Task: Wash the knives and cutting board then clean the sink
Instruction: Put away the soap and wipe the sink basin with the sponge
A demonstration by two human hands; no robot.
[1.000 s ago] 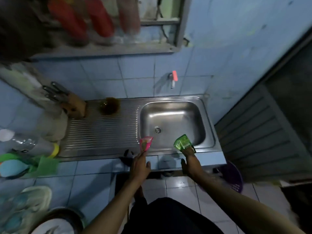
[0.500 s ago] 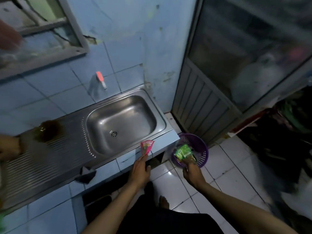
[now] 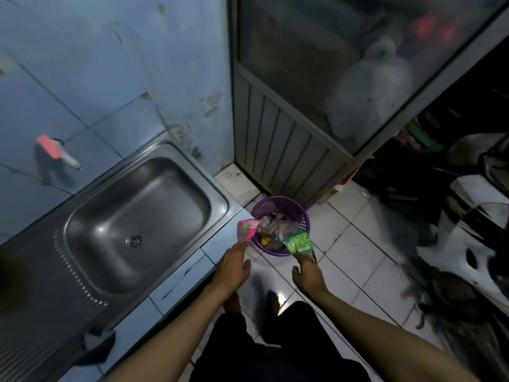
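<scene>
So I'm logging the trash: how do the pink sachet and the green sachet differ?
The pink plastic sachet is in the left hand, at the purple basket's left rim; the green plastic sachet is in the right hand, at its near rim. Both are small, pinched by fingertips.

A small, dim home kitchen corner. At nine o'clock a stainless steel sink [image 3: 137,227] with a ribbed draining board sits in a tiled counter, a wall tap [image 3: 59,153] with a red handle above it on pale blue tiles. At twelve o'clock a purple waste basket [image 3: 279,208] holds wrappers on the white floor tiles, beside a louvred metal door [image 3: 283,150].
</scene>
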